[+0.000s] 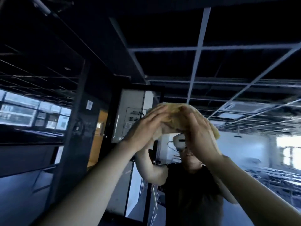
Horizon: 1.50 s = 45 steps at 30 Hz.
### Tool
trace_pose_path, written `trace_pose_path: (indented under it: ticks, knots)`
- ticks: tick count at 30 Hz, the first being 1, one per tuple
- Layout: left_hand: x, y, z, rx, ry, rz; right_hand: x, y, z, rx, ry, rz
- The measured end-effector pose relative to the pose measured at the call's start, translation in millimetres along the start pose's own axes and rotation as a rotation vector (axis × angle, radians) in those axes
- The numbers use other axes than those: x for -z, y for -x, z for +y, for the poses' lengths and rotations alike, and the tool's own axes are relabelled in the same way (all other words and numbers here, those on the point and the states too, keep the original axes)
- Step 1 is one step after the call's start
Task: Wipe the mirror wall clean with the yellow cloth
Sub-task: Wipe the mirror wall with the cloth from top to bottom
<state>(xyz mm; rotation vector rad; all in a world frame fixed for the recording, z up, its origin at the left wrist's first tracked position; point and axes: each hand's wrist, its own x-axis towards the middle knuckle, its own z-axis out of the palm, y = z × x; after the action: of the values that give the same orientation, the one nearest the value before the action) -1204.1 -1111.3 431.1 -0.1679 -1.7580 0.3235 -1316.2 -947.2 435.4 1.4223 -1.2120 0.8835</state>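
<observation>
The yellow cloth is pressed flat against the mirror wall at about head height, in the middle of the view. My left hand lies on its left part with straight fingers. My right hand covers its right part, fingers also straight and spread. Both arms reach up from the bottom of the frame. The mirror shows the reflection of a person in a dark top with raised arms behind the cloth; the cloth and hands hide part of that reflection.
A dark pillar and door frame stand to the left of the mirror. Windows show at far left. A grid ceiling is overhead. Reflected desks appear at right.
</observation>
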Motion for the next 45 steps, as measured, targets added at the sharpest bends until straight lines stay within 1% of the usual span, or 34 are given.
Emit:
trace_pose_path:
  ticks: [2, 3, 4, 5, 7, 9, 12, 15, 17, 20, 23, 26, 31, 33, 35, 37, 39, 42, 45]
  knots:
    - [27.0, -11.0, -24.3, 0.058, -0.121, 0.027, -19.3, -34.4, -10.2, 0.024, -0.034, -0.028]
    - [39.2, -10.5, -31.8, 0.068, -0.147, 0.027, -28.0, -50.9, -16.3, 0.048, -0.030, -0.057]
    - [46.3, -6.2, -36.3, 0.145, -0.110, 0.039, -36.0, -65.8, -23.4, 0.078, -0.015, -0.101]
    - [51.9, 1.9, -40.2, 0.203, -0.057, 0.094, -44.2, -77.9, -32.0, 0.111, 0.008, -0.156]
    - [56.7, 26.3, -47.9, 0.339, -0.032, 0.222, -60.6, -94.8, -53.2, 0.205, 0.090, -0.264]
    - [60.6, 56.1, -53.2, 0.455, -0.034, 0.252, -76.8, -101.3, -70.3, 0.305, 0.139, -0.345]
    - [58.9, 95.9, -52.8, 0.479, -0.117, 0.408, -93.0, -95.8, -87.2, 0.428, 0.138, -0.442]
    - [38.8, 121.8, -38.3, 0.606, -0.128, 0.494, -98.8, -88.6, -93.5, 0.536, 0.164, -0.570]
    - [23.8, 131.5, -26.1, 0.692, -0.138, 0.555, -96.8, -86.5, -92.0, 0.592, 0.169, -0.620]
    - [6.2, 131.4, -1.4, 0.774, -0.155, 0.619, -91.7, -82.0, -83.8, 0.680, 0.179, -0.670]
    - [-11.0, 121.2, 25.4, 0.871, -0.117, 0.694, -89.2, -74.4, -75.2, 0.675, 0.106, -0.700]
    - [-28.9, 110.5, 54.7, 0.890, -0.099, 0.716, -81.7, -65.0, -63.0, 0.660, 0.080, -0.701]
    - [-70.5, 90.5, 97.9, 0.929, -0.097, 0.703, -46.3, -39.4, -28.6, 0.640, 0.041, -0.656]
    - [-83.8, 79.6, 114.1, 0.927, -0.097, 0.681, -28.6, -26.7, -13.1, 0.623, 0.006, -0.584]
    - [-94.8, 67.9, 130.9, 0.896, -0.090, 0.650, -9.6, -11.0, 6.0, 0.562, -0.043, -0.511]
    - [-103.6, 56.7, 145.9, 0.842, -0.083, 0.626, 12.7, 5.2, 22.7, 0.441, -0.096, -0.444]
    - [-107.2, 47.6, 160.9, 0.799, -0.047, 0.580, 32.5, 22.9, 36.2, 0.374, -0.098, -0.333]
    - [-107.2, 38.5, 170.8, 0.706, -0.029, 0.486, 50.1, 51.6, 50.9, 0.301, 0.018, -0.111]
    - [-104.4, 36.8, 156.6, 0.496, -0.022, 0.402, 46.2, 84.0, 50.7, 0.168, 0.200, 0.083]
